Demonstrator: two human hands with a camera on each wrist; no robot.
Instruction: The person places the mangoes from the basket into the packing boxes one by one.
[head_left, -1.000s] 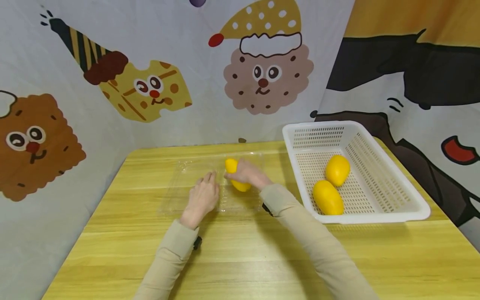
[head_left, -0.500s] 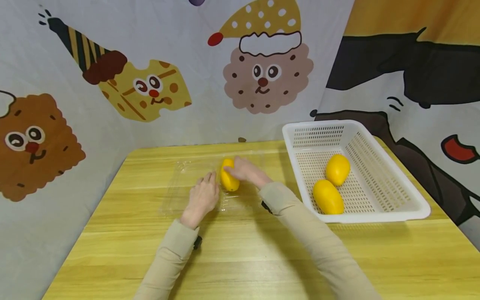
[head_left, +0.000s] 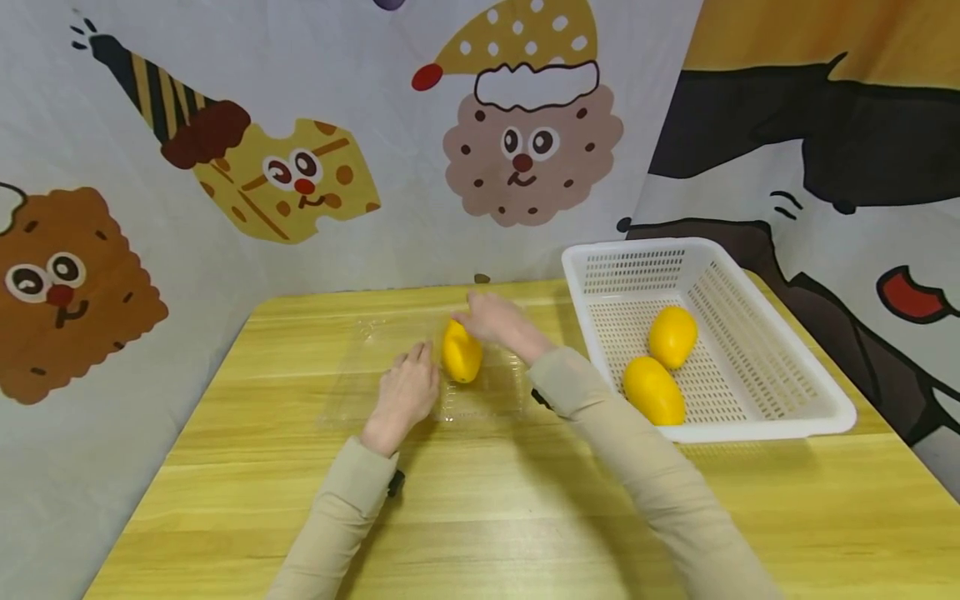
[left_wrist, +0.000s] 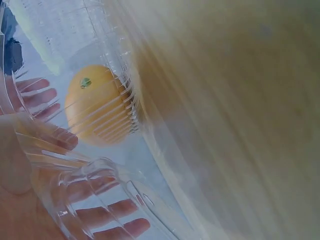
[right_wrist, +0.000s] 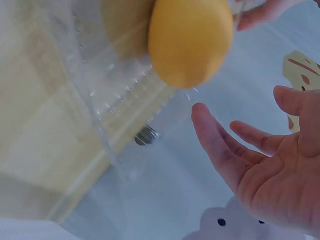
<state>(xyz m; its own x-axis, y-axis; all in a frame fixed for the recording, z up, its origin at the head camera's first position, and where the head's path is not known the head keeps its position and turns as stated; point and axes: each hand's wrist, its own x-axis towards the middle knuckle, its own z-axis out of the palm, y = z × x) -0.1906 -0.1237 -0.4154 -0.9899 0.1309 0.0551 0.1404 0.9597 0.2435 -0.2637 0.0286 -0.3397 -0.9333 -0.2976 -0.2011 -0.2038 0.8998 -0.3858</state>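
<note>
Right grip [head_left: 501,323]: wide and holding nothing — the right wrist view shows its fingers [right_wrist: 215,135] stretched out, just beside the yellow fruit [head_left: 461,354] with a gap between them.
Left grip [head_left: 407,390]: narrow, holding the clear container [head_left: 480,412] by its middle ridge; in the left wrist view the thumb lies on one side of the plastic and the other fingers show through it on the far side.
Yellow fruit: lying in the right half of the clear container, next to the middle ridge, its long axis running away from the person; a small green stem mark shows in the left wrist view.
Clear container: spread flat on the wooden bench [head_left: 465,517], two halves side by side — its outer edges are hard to make out.
White basket [head_left: 750,431]: on the right of the bench, slotted walls, with a farther fruit [head_left: 672,337] and a nearer fruit [head_left: 654,391] inside, both yellow and close together.
Sleeves [head_left: 352,492]: beige, cuffed at both wrists.
Backdrop [head_left: 375,258]: pale cloth printed with cartoon biscuits and cheese.
</note>
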